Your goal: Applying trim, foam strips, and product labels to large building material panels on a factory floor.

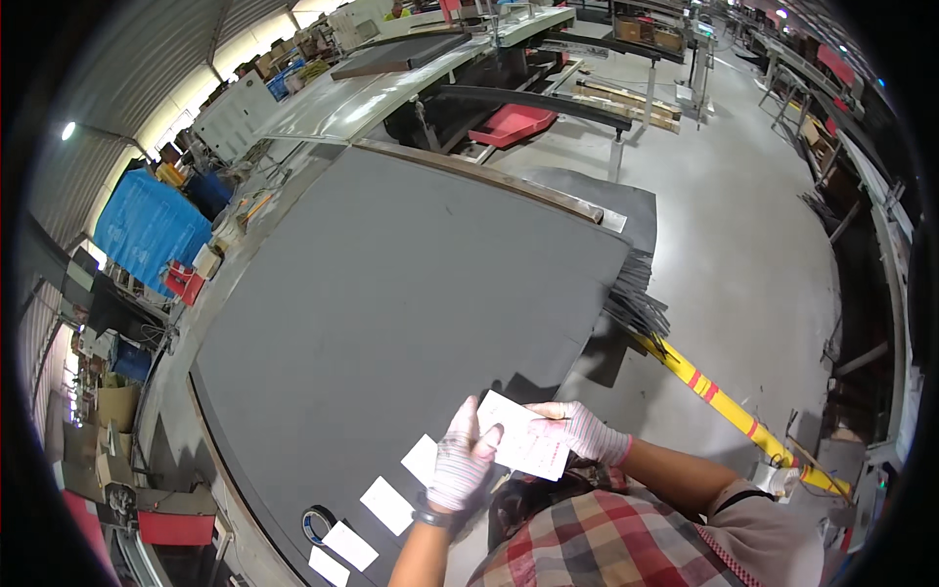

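In front of my body I hold a stack of white paper cards (528, 452) with reddish print over a large dark grey sheet (391, 284). My left hand (460, 462), in a whitish knitted glove, has its thumb pressed on the cards' left side. Wearing a striped glove, my right hand (592, 433) grips their upper right edge, with some fingers hidden behind. Several more white cards (387, 505) lie in a slanting row along the sheet's near left edge. Beside them stands a roll of tape (316, 525) with a blue core.
Dark strips (638, 298) hang in a bundle off the sheet's right corner. From there a yellow bar (714, 393) with red bands runs across the floor on the right. A red tray (512, 125) sits beneath the frame beyond, and a blue cover (152, 227) drapes goods at left.
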`<state>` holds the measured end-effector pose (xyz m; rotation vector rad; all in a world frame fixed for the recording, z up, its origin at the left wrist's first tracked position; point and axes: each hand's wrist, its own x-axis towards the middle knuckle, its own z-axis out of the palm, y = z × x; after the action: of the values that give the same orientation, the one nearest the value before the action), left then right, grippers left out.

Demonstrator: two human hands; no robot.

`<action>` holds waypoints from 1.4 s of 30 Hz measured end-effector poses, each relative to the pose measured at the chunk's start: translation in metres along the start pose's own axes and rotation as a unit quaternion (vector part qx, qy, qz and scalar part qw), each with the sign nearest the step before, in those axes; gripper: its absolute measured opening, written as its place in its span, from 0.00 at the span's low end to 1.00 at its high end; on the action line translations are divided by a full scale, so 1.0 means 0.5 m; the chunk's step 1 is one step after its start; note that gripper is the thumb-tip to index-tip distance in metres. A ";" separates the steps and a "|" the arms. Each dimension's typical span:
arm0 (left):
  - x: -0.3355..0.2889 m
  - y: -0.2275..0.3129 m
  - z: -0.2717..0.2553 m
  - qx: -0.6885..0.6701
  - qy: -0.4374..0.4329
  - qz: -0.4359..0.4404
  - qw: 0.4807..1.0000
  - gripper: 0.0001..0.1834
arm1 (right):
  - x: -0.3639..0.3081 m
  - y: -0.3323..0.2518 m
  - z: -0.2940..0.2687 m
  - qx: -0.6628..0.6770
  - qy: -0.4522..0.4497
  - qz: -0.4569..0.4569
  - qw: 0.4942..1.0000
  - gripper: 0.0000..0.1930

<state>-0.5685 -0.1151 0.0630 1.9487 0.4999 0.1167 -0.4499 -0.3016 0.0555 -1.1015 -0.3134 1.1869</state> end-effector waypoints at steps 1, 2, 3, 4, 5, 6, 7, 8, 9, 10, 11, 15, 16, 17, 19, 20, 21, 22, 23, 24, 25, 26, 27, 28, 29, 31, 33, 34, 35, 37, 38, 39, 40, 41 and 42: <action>0.008 0.000 0.014 0.182 0.052 0.115 0.975 0.32 | 0.002 -0.005 -0.013 0.039 -0.006 -0.004 0.999 0.22; 0.012 0.006 0.031 0.248 0.097 0.160 0.950 0.30 | 0.005 -0.011 -0.026 0.078 -0.012 -0.007 0.997 0.22; 0.016 0.012 0.052 0.312 0.141 0.203 0.917 0.29 | 0.005 -0.019 -0.036 0.079 -0.016 -0.005 0.997 0.22; 0.027 0.028 0.067 0.348 0.232 0.290 0.861 0.22 | 0.005 -0.029 -0.042 0.082 -0.017 -0.004 0.996 0.22; 0.031 0.030 0.074 0.350 0.234 0.288 0.860 0.22 | 0.005 -0.037 -0.050 0.084 -0.018 -0.003 0.996 0.22; 0.034 0.036 0.081 0.243 0.215 0.227 0.918 0.17 | 0.010 -0.035 -0.067 0.083 -0.021 -0.001 0.996 0.22; 0.039 0.046 0.086 0.130 0.192 0.163 0.959 0.12 | 0.018 -0.024 -0.086 0.090 -0.035 0.007 0.995 0.22; 0.043 0.061 0.090 0.056 0.212 0.098 0.971 0.05 | 0.023 -0.021 -0.101 0.097 -0.048 0.015 0.994 0.22; 0.042 0.076 0.086 -0.058 0.204 -0.010 0.977 0.09 | 0.024 -0.034 -0.106 0.094 -0.054 0.020 0.994 0.22; 0.052 0.064 0.076 -0.168 0.162 -0.052 0.971 0.12 | 0.022 -0.055 -0.105 0.075 -0.055 0.030 0.995 0.22; 0.061 0.048 0.061 -0.277 0.117 -0.091 0.949 0.15 | 0.025 -0.071 -0.107 0.056 -0.057 0.040 0.996 0.22; 0.058 0.035 0.023 -0.283 0.013 -0.115 0.952 0.24 | 0.039 -0.090 -0.122 0.021 -0.077 0.060 0.995 0.23; 0.060 0.029 0.023 -0.299 0.014 -0.128 0.945 0.29 | 0.038 -0.099 -0.121 0.021 -0.078 0.065 0.995 0.23; 0.057 0.028 0.037 -0.300 0.021 -0.131 0.945 0.29 | 0.038 -0.103 -0.120 0.020 -0.080 0.069 0.994 0.23; 0.063 0.032 0.077 -0.204 0.098 -0.087 0.970 0.34 | 0.040 -0.097 -0.130 0.035 -0.077 0.072 0.994 0.23; 0.058 0.022 0.085 -0.056 0.072 -0.077 0.993 0.40 | 0.041 -0.094 -0.133 0.051 -0.069 0.072 0.994 0.22; 0.057 0.038 0.098 0.191 0.107 0.071 0.973 0.37 | 0.040 -0.096 -0.136 0.051 -0.069 0.072 0.994 0.22; 0.052 0.046 0.119 0.230 0.120 0.054 0.964 0.35 | 0.038 -0.098 -0.135 0.054 -0.065 0.065 0.994 0.22; 0.046 0.050 0.140 0.268 0.132 0.038 0.954 0.34 | 0.036 -0.099 -0.136 0.056 -0.060 0.058 0.995 0.22; 0.046 0.047 0.155 0.317 0.193 0.119 0.921 0.29 | 0.035 -0.099 -0.138 0.055 -0.061 0.057 0.995 0.22; 0.049 0.054 0.159 0.321 0.204 0.160 0.911 0.27 | 0.035 -0.099 -0.140 0.043 -0.053 0.057 0.996 0.22; 0.051 0.051 0.163 0.325 0.227 0.196 0.897 0.24 | 0.035 -0.100 -0.142 0.031 -0.044 0.057 0.997 0.22; 0.052 0.057 0.164 0.328 0.248 0.232 0.882 0.21 | 0.033 -0.100 -0.143 0.031 -0.044 0.056 0.997 0.22; 0.053 0.067 0.166 0.328 0.247 0.233 0.881 0.21 | 0.031 -0.099 -0.144 0.039 -0.054 0.053 0.996 0.22; 0.054 0.083 0.167 0.161 0.233 0.126 0.951 0.18 | 0.029 -0.099 -0.145 0.047 -0.064 0.050 0.996 0.22; 0.065 0.090 0.164 -0.056 0.221 0.030 0.973 0.14 | 0.028 -0.100 -0.139 0.042 -0.066 0.057 0.995 0.22; 0.077 0.056 0.154 -0.007 0.215 0.087 0.973 0.13 | 0.028 -0.101 -0.136 0.038 -0.065 0.063 0.995 0.22; 0.075 0.051 0.144 -0.015 0.224 0.111 0.968 0.12 | 0.028 -0.101 -0.136 0.025 -0.061 0.063 0.996 0.23; 0.073 0.049 0.133 -0.022 0.232 0.135 0.963 0.11 | 0.029 -0.101 -0.137 0.011 -0.056 0.063 0.996 0.24; 0.067 0.082 0.106 -0.176 0.296 0.070 0.936 0.12 | 0.030 -0.105 -0.142 0.017 -0.057 0.057 0.997 0.24; 0.069 0.080 0.073 -0.088 0.304 0.022 0.948 0.13 | 0.030 -0.107 -0.146 0.023 -0.060 0.052 0.997 0.24; 0.068 0.074 0.033 0.001 0.311 -0.027 0.950 0.15 | 0.029 -0.108 -0.150 0.022 -0.060 0.054 0.997 0.24; 0.082 0.055 0.006 0.069 0.313 -0.024 0.947 0.16 | 0.028 -0.107 -0.156 0.022 -0.039 0.052 0.998 0.24; 0.100 0.019 -0.013 0.137 0.312 -0.022 0.940 0.17 | 0.026 -0.103 -0.163 0.023 -0.018 0.050 0.998 0.23; 0.111 -0.025 -0.020 0.100 0.284 -0.030 0.953 0.19 | 0.028 -0.097 -0.174 0.010 -0.006 0.041 0.999 0.21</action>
<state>-0.5249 -0.0802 0.0483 2.0863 0.9781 0.6221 -0.3543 -0.3328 0.0487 -1.0983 -0.2674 1.2683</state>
